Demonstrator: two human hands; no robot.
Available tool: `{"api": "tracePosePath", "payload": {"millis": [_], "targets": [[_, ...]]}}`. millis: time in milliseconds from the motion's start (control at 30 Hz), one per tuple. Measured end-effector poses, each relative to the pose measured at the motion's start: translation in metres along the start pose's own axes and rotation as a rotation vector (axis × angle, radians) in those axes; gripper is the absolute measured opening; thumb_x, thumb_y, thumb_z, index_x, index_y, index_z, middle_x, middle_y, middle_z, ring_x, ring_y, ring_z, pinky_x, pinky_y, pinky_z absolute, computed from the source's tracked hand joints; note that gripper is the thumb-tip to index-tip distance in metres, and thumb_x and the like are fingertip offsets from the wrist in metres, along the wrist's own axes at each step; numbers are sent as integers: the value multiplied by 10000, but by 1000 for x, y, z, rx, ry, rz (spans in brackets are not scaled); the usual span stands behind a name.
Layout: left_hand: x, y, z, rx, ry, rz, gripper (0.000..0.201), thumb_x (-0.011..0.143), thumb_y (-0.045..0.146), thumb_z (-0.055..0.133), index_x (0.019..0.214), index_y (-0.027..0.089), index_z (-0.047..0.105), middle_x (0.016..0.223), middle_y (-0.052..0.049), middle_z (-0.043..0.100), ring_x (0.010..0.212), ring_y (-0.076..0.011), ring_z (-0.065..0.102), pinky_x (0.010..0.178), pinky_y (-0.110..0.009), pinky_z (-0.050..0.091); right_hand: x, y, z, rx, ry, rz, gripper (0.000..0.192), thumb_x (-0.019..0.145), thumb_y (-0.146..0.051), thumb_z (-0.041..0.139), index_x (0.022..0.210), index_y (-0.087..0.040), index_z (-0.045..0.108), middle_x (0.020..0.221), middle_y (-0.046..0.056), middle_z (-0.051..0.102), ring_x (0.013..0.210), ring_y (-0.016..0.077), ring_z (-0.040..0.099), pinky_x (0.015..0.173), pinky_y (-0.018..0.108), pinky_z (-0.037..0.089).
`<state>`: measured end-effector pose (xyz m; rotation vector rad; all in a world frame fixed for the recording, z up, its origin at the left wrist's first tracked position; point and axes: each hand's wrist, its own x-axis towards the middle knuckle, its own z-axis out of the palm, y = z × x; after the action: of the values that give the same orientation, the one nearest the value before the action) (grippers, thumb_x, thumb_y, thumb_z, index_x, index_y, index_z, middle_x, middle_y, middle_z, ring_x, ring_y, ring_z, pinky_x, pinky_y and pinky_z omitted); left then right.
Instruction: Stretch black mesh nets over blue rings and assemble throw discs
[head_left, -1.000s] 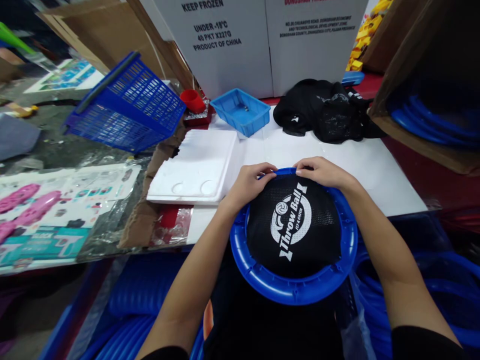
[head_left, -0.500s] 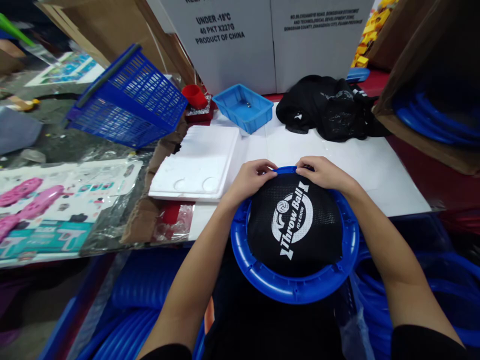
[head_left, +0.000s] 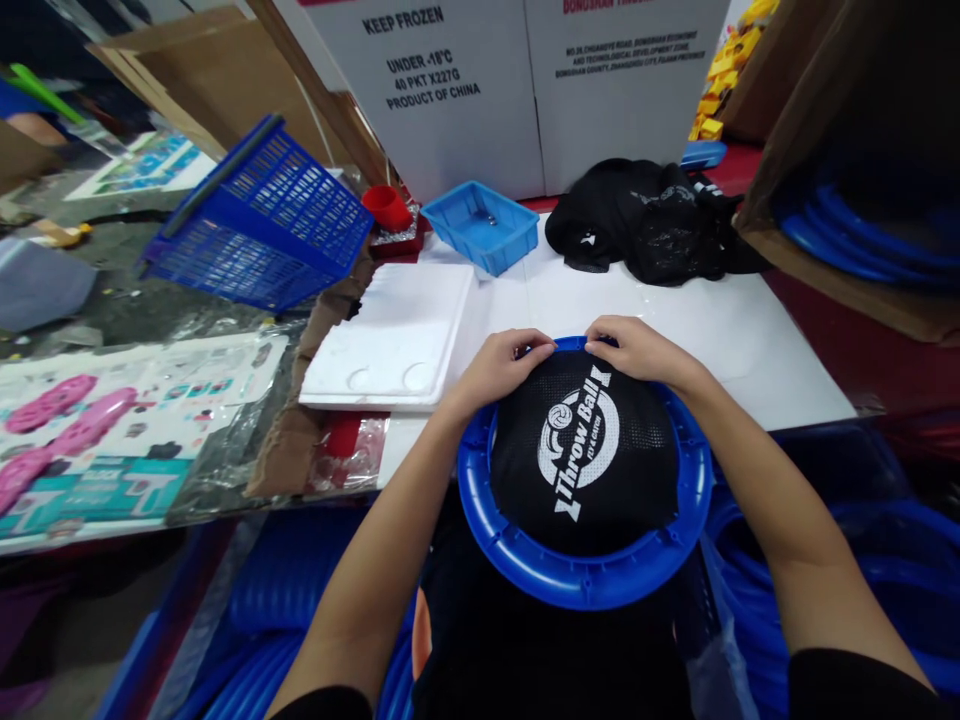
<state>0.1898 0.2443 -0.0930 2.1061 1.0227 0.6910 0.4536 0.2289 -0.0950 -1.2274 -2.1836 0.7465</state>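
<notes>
Pinching the far rim of the blue plastic ring (head_left: 592, 587), the left hand (head_left: 501, 366) and right hand (head_left: 637, 350) in the head view hold the black "Throw Ball" mesh (head_left: 645, 450) close to that edge. The ring lies in front of the dark clothing (head_left: 555, 660), at the near edge of the white-covered desk (head_left: 780, 375); support beneath is hidden. Should either thumb ease off, the mesh could probably slip; uneven tension might pucker it, and the ungripped near side could tip downward.
</notes>
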Motion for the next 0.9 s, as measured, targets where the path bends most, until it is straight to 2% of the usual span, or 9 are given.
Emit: {"api": "tracePosePath", "payload": {"millis": [67, 167, 267, 333, 400, 500, 633, 767, 900], "targets": [[6, 8, -1, 67, -70, 56, 240, 991, 405, 655, 1060, 225, 798, 1070, -53, 805, 1000, -236, 712, 915, -374, 521, 0, 1, 1, 8, 7, 4, 146, 964, -281, 580, 890, -204, 680, 959, 72, 719, 915, 227, 637, 876, 375, 470], [19, 17, -3, 114, -151, 92, 183, 956, 334, 666, 989, 211, 798, 998, -47, 796, 939, -228, 709, 896, -369, 515, -2, 1, 0, 26, 0, 25, 158, 967, -286, 577, 898, -200, 691, 967, 66, 724, 918, 223, 646, 881, 373, 475], [30, 16, -4, 23, -201, 32, 173, 927, 324, 673, 927, 201, 794, 916, -38, 792, 877, -219, 706, 872, -362, 518, -2, -1, -6, 54, -32, 31, 209, 1005, -330, 554, 992, -201, 717, 1002, 62, 740, 945, 228, 663, 891, 378, 485], [33, 10, -4, -76, -215, -21, 196, 910, 355, 687, 938, 196, 798, 921, -44, 799, 887, -226, 712, 867, -363, 527, 1, -3, -10, 48, -81, -32, 248, 1028, -364, 550, 1100, -212, 731, 1083, 71, 753, 1022, 241, 672, 949, 395, 490], [34, 4, -3, -150, -203, -49, 229, 899, 382, 695, 963, 190, 803, 968, -58, 809, 923, -237, 717, 871, -366, 532, 7, -5, -13, 15, -136, -112, 253, 1026, -373, 574, 1142, -221, 740, 1147, 85, 744, 1086, 253, 668, 1005, 412, 486], [32, -2, -1, -211, -164, -60, 263, 890, 380, 698, 1031, 184, 801, 973, -63, 803, 914, -229, 713, 844, -349, 529, 20, -5, -13, -20, -189, -145, 183, 987, -324, 621, 1038, -210, 754, 1108, 92, 729, 1051, 249, 669, 987, 405, 494], [29, -1, 3, -204, -83, -76, 268, 861, 318, 705, 1080, 185, 784, 844, -25, 763, 799, -193, 687, 778, -318, 512, 31, -3, -5, 74, -191, -82, 118, 932, -280, 645, 923, -201, 731, 1028, 67, 739, 983, 233, 672, 945, 386, 496], [28, 2, 8, -146, -39, -43, 224, 833, 226, 667, 1020, 186, 784, 861, -17, 762, 794, -179, 673, 781, -311, 504, 29, -2, -1, 203, -148, 6, 144, 902, -331, 652, 877, -204, 716, 1066, 59, 753, 1001, 230, 679, 954, 380, 489], [31, -1, 11, -149, -14, -23, 219, 779, 195, 652, 963, 178, 770, 809, -6, 726, 754, -168, 634, 751, -307, 479, 27, -3, 0, 216, -115, 36, 151, 866, -343, 665, 835, -202, 712, 997, 53, 755, 951, 226, 670, 924, 379, 483]]}}
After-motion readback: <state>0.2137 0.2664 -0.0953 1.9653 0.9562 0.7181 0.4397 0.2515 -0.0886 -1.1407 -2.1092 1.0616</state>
